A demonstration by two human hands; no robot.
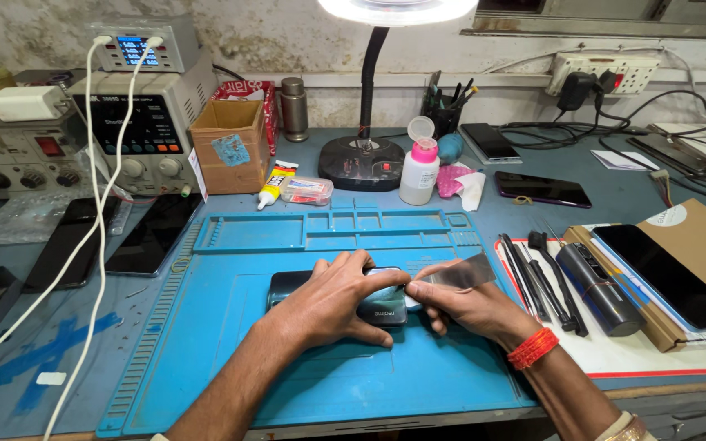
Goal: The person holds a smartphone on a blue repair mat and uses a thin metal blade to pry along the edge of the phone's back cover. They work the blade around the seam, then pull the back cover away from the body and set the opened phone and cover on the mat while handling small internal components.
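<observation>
A: Status on the bench?

B: Dark phone (345, 296) lies back-up on the blue work mat (230, 359), about mid-mat, just near of the mat's tray compartments. Left hand (332, 302) is spread flat over it, fingers curled round the near and right edges, pinning it down.

A: Right hand?

B: Right hand (467, 306) pinches a thin clear plastic card (459, 272) between thumb and fingers. Card tip sits at the phone's right end, at the seam. Can't tell whether it is actually inside the gap; the left fingers cover that corner.

A: So the back cover?

B: Looks still on. No lifted edge showing, no loose cover or parts on the mat. I'd judge the opening barely begun: one end being worked, the long sides and left end not yet touched as far as I can see.

A: Tools to hand?

B: Right of the mat, on white paper: a row of dark tweezers and pry tools (537, 282) and a black cylindrical tool (602, 290). Beyond those, a brown cardboard box (696, 237) with another phone lying on it. Far side: white bottle with pink pump cap (419, 170), ring lamp base (361, 162), small glue tube (275, 184). Bench power supply (145, 122) far left, white cables trailing near.

A: Anything in the mat trays?

B: Too small to tell.
</observation>
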